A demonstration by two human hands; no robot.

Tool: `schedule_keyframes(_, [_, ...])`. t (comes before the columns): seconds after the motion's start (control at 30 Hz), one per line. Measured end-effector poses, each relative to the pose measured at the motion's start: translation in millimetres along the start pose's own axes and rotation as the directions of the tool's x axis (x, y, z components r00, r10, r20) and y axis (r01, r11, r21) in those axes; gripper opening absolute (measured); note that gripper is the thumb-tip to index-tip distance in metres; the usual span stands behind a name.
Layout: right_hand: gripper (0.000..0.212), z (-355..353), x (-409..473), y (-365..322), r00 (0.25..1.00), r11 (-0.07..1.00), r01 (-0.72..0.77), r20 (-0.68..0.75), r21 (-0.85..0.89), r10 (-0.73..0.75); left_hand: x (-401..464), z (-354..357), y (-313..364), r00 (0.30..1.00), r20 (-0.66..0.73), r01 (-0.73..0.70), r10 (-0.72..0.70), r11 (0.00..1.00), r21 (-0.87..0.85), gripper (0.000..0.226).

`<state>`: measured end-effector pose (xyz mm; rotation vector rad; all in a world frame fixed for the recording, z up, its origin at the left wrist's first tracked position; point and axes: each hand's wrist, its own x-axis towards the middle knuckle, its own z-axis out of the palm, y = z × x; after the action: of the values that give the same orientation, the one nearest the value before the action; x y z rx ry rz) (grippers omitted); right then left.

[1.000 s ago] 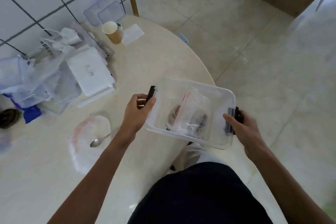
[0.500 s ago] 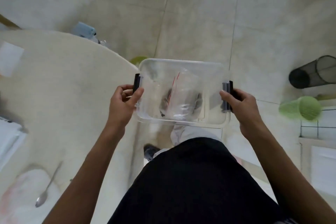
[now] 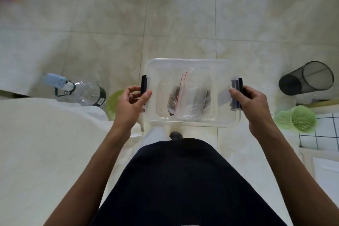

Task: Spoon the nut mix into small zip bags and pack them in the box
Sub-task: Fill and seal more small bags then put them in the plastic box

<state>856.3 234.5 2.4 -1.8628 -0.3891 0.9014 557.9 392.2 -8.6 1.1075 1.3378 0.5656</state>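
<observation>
Seen from above, both arms reach forward, holding a clear plastic box [image 3: 190,93] between the hands over the floor; the left hand [image 3: 131,105] grips the black latch at its left end, the right hand [image 3: 251,105] the right latch; zip bags [image 3: 185,101] lie inside

Bare forearms, black top [image 3: 183,180], pale trousers [image 3: 156,134], dark shoe [image 3: 175,135].
</observation>
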Motion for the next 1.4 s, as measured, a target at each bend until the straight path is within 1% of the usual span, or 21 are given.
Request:
schedule_keyframes(0.07, [0.014, -4, 19, -7, 1.000, 1.000, -0.008, -0.014, 0.019, 0.008, 21, 15, 14, 1.000, 0.014, 0.008, -0.008, 1.000, 0.009, 0.047])
schedule_keyframes(0.13, [0.007, -5, 38, -13, 0.999, 0.999, -0.021, -0.033, 0.039, 0.022, 46, 27, 26, 0.999, 0.037, 0.015, -0.016, 1.000, 0.018, 0.041])
schedule_keyframes(0.2, [0.003, -5, 58, -17, 0.997, 0.998, -0.030, -0.069, 0.051, 0.034, 75, 40, 41, 0.997, 0.079, 0.010, -0.013, 0.999, 0.037, 0.048])
schedule_keyframes(0.27, [0.004, -4, 79, -22, 0.993, 0.997, -0.036, -0.106, 0.065, 0.042, 108, 54, 56, 0.992, 0.130, -0.005, -0.002, 0.999, 0.048, 0.055])
schedule_keyframes(0.37, [0.006, -2, 115, -32, 0.981, 0.993, -0.054, -0.179, 0.104, 0.072, 164, 79, 82, 0.978, 0.208, -0.035, 0.016, 0.996, 0.086, 0.048])
schedule_keyframes(0.47, [0.004, 4, 152, -48, 0.957, 0.986, -0.072, -0.269, 0.152, 0.111, 224, 104, 113, 0.955, 0.297, -0.062, 0.022, 0.990, 0.128, 0.042])
schedule_keyframes(0.57, [0.004, 7, 178, -67, 0.917, 0.978, -0.074, -0.372, 0.197, 0.144, 276, 130, 153, 0.913, 0.408, -0.087, 0.004, 0.979, 0.185, 0.048])
schedule_keyframes(0.7, [0.003, 4, 204, -93, 0.839, 0.960, -0.057, -0.507, 0.275, 0.195, 341, 180, 209, 0.818, 0.575, -0.167, -0.008, 0.954, 0.251, 0.050])
schedule_keyframes(0.8, [0.004, 2, 215, -104, 0.774, 0.939, -0.038, -0.585, 0.342, 0.244, 376, 226, 241, 0.744, 0.667, -0.208, -0.039, 0.935, 0.287, 0.049])
schedule_keyframes(0.97, [0.008, -14, 233, -108, 0.619, 0.895, -0.012, -0.700, 0.446, 0.357, 408, 312, 267, 0.618, 0.779, -0.274, -0.110, 0.898, 0.344, 0.048])
schedule_keyframes(1.03, [0.011, -26, 240, -104, 0.569, 0.882, 0.010, -0.728, 0.472, 0.383, 416, 348, 271, 0.572, 0.808, -0.293, -0.140, 0.886, 0.360, 0.042])
schedule_keyframes(1.1, [0.013, -43, 249, -99, 0.531, 0.869, 0.035, -0.746, 0.493, 0.402, 421, 388, 273, 0.541, 0.828, -0.320, -0.148, 0.874, 0.366, 0.032])
schedule_keyframes(1.17, [0.017, -64, 262, -97, 0.505, 0.856, 0.055, -0.754, 0.514, 0.420, 420, 429, 278, 0.530, 0.836, -0.345, -0.144, 0.863, 0.368, 0.026])
schedule_keyframes(1.3, [0.017, -116, 284, -95, 0.452, 0.826, 0.073, -0.757, 0.560, 0.473, 406, 510, 292, 0.500, 0.847, -0.356, -0.178, 0.850, 0.389, 0.026])
schedule_keyframes(1.4, [0.017, -160, 296, -90, 0.400, 0.817, 0.105, -0.776, 0.568, 0.488, 393, 573, 303, 0.449, 0.876, -0.402, -0.176, 0.836, 0.374, 0.029])
